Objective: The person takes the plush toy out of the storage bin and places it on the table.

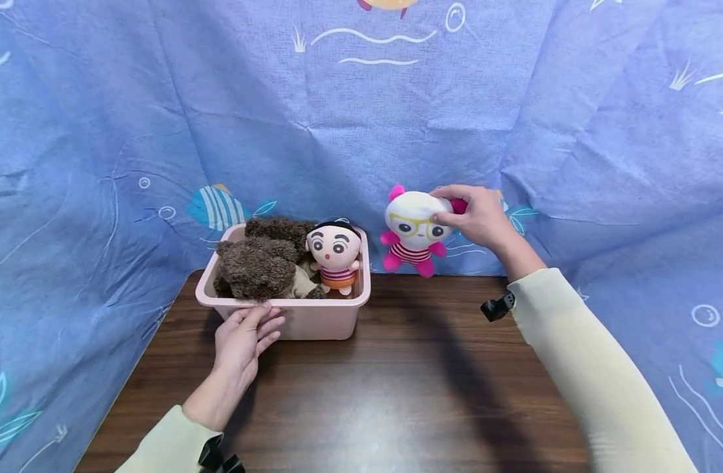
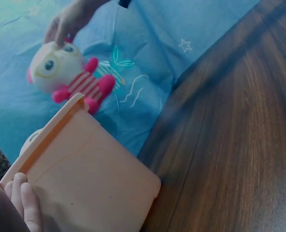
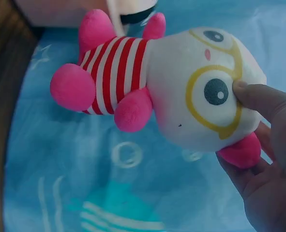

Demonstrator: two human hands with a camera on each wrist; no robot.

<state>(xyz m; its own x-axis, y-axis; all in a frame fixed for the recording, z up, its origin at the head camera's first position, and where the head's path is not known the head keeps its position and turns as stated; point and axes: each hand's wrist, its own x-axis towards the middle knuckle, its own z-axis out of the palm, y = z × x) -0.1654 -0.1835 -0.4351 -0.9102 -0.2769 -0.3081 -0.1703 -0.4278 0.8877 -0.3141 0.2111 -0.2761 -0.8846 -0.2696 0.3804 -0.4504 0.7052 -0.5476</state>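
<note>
My right hand [image 1: 480,213] pinches a panda plush toy [image 1: 417,230] by its white head, thumb on the front near the yellow glasses and fingers behind. The toy has pink limbs and a red-striped body, and hangs upright in the air right of the bin. My left hand [image 1: 246,338] holds the front rim of a pale pink plastic bin [image 1: 314,320], thumb at the rim and fingers against the outer wall. Inside the bin lie a curly brown plush toy [image 1: 257,269] and a black-haired doll [image 1: 336,256] in a striped top and orange shorts.
The bin stands on a dark wooden table [image 1: 361,401], at its back left. A blue cloth [image 1: 349,131] with sea prints hangs behind the table and along its sides. My right arm's shadow falls across the tabletop.
</note>
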